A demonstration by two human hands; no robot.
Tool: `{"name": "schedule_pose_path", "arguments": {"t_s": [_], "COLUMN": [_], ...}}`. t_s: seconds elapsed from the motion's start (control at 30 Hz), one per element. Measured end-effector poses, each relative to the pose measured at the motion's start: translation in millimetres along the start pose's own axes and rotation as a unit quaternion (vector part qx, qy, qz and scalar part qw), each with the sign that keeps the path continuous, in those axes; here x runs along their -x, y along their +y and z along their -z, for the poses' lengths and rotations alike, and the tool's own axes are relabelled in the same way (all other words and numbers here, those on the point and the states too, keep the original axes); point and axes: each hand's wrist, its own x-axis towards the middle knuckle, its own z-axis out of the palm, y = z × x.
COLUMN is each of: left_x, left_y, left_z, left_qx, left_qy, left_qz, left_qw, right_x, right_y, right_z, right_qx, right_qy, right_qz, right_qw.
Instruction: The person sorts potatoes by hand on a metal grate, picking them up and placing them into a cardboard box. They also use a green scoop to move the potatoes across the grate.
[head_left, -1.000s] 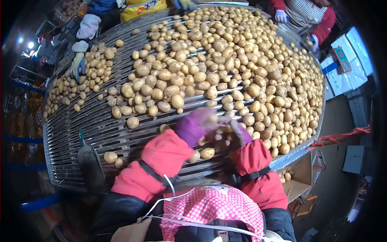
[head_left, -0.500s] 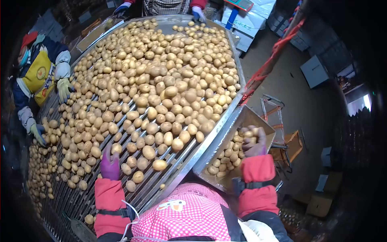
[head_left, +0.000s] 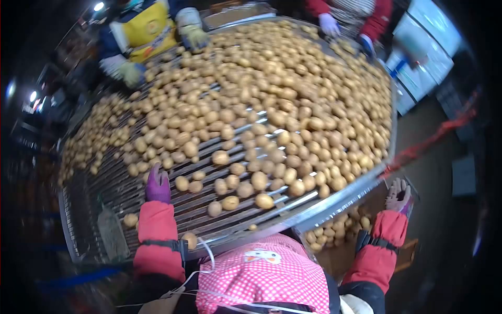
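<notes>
"Where do the potatoes (head_left: 308, 123) lie as the worker's left hand (head_left: 158, 186) reaches over the slatted table (head_left: 324, 204)?"

"They spread in a dense heap from the left edge to the right edge, with the front of the pile just beyond the left hand's fingertips. Two lie side by side just to its right, and one rests near the left forearm (head_left: 157, 222), by the table's near edge."

"And is that hand grasping anything?"

"Its fingers point away from the worker, partly spread; whether they touch a potato cannot be told. The forearm runs nearly straight forward, the red sleeve strapped below the purple wrist."

"The right hand (head_left: 398, 198)?"

"It is released, fingers apart and slightly curled, raised over the far right side of a cardboard box (head_left: 334, 259) beside the table's near right edge. More potatoes fill part of the box, to the left of that hand. The right forearm (head_left: 379, 240) angles outward and forward."

"Who else is at the table?"

"A person in a yellow apron (head_left: 149, 30) works at the far left edge, both gloved hands at the heap, and another in red sleeves (head_left: 375, 26) at the far right. A scoop (head_left: 112, 230) lies on the slats near the left corner."
</notes>
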Motion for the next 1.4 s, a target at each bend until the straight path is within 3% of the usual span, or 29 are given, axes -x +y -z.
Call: {"name": "schedule_pose_path", "arguments": {"t_s": [0.03,0.1,0.13,0.17,0.2,0.23,0.3,0.37,0.43,0.5,0.6,0.73,0.77,0.83,0.93,1.03,1.13,1.17,1.23,1.3,1.37,1.4], "left_x": [-0.8,-6.6,-10.6,-14.2,-16.4,-17.9,-15.0,-12.5,-11.7,-14.8,-17.4,-20.1,-20.0,-20.7,-19.9,-20.7,-23.7,-21.3,-23.6,-30.0,-30.7,-27.7], "left_y": [-18.8,-58.1,-67.5,-56.0,-30.3,-18.8,-33.1,-33.0,-31.0,-25.9,-20.6,-25.9,-25.8,-27.8,-30.9,-29.0,-33.8,-34.9,-27.2,-14.2,-20.4,-25.8], "left_z": [4.9,4.9,4.2,9.1,20.4,26.1,13.1,5.0,6.0,10.5,14.9,15.6,14.9,12.5,9.4,9.7,6.0,5.8,8.8,13.8,1.6,-1.3], "left_qx": [-0.006,-0.011,0.018,-0.071,-0.16,-0.248,-0.243,-0.237,-0.227,-0.213,-0.203,-0.202,-0.203,-0.213,-0.216,-0.227,-0.223,-0.225,-0.245,-0.267,-0.245,-0.236], "left_qy": [0.022,0.052,0.031,0.017,0.002,-0.013,-0.012,-0.001,-0.008,-0.018,-0.03,-0.036,-0.04,-0.023,-0.014,-0.016,-0.005,-0.008,-0.028,-0.066,-0.057,-0.06], "left_qz": [-0.024,-0.079,-0.07,-0.124,-0.175,-0.225,-0.229,-0.217,-0.2,-0.189,-0.182,-0.184,-0.184,-0.178,-0.187,-0.177,-0.187,-0.192,-0.187,-0.17,-0.142,-0.131], "left_qw": [0.999,0.995,0.997,0.99,0.971,0.942,0.943,0.947,0.953,0.958,0.962,0.961,0.961,0.961,0.958,0.958,0.957,0.955,0.951,0.946,0.957,0.961], "right_x": [15.5,24.8,45.5,66.3,90.6,130.0,131.2,147.2,157.2,193.4,201.3,181.8,158.8,130.4,117.3,30.4,15.6,-11.0,-29.8,-104.1,-151.7,-137.0], "right_y": [14.3,55.6,82.2,108.7,139.8,156.0,218.4,248.2,285.1,297.0,341.2,316.9,320.8,309.7,273.5,266.9,224.0,226.6,203.5,198.2,204.6,207.6], "right_z": [-28.7,-86.9,-116.3,-145.8,-174.9,-210.4,-239.9,-281.5,-304.8,-340.2,-375.0,-402.0,-401.8,-393.2,-407.6,-381.8,-386.2,-375.4,-378.4,-348.9,-351.8,-363.8], "right_qx": [0.044,0.19,0.284,0.37,0.486,0.509,0.539,0.597,0.642,0.552,0.607,0.696,0.689,0.671,0.762,0.7,0.8,0.756,0.782,0.811,0.877,0.896], "right_qy": [-0.033,-0.186,-0.24,-0.289,-0.347,-0.392,-0.485,-0.543,-0.537,-0.542,-0.508,-0.532,-0.531,-0.524,-0.455,-0.424,-0.38,-0.376,-0.337,-0.293,-0.257,-0.221], "right_qz": [0.004,-0.071,-0.037,0.006,0.167,0.174,0.419,0.438,0.456,0.531,0.526,0.382,0.413,0.447,0.407,0.502,0.396,0.47,0.451,0.471,0.384,0.364], "right_qw": [0.998,0.961,0.927,0.883,0.784,0.747,0.546,0.396,0.302,0.345,0.312,0.295,0.269,0.275,0.217,0.279,0.241,0.259,0.268,0.187,0.132,0.125]}}
